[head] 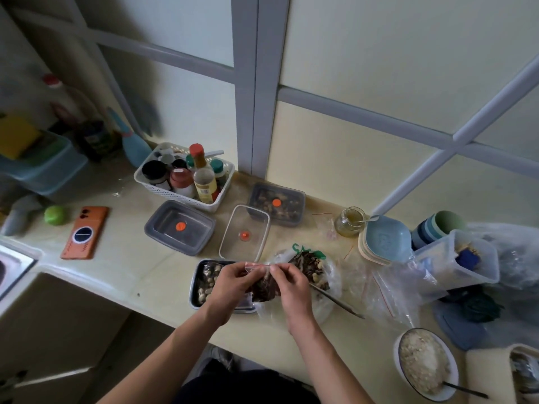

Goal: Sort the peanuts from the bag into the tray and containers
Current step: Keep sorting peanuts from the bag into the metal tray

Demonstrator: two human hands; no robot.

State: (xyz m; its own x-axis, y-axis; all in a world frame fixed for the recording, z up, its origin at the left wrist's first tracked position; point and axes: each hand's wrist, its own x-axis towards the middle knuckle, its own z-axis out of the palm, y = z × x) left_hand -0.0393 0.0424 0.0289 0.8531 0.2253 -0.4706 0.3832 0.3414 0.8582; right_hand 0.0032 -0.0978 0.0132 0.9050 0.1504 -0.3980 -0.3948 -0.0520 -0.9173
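A small clear zip bag (264,282) with dark contents hangs between my hands over the counter's front edge. My left hand (230,282) pinches its top on the left, and my right hand (291,284) pinches the red zip strip on the right. Under my left hand sits a metal tray (196,287) holding peanuts. A larger plastic bag (313,265) of dark and pale pieces lies just behind my right hand. Further back stand an empty grey container (179,227), a clear container (245,231) and a filled grey container (277,204), each with an orange dot.
A white basket of spice bottles (183,177) stands at the back. An orange phone (86,231) and a green ball (55,214) lie left, near the sink edge (17,258). Right: a jar (348,221), stacked blue dishes (385,239), plastic bags, a bowl of rice (424,363).
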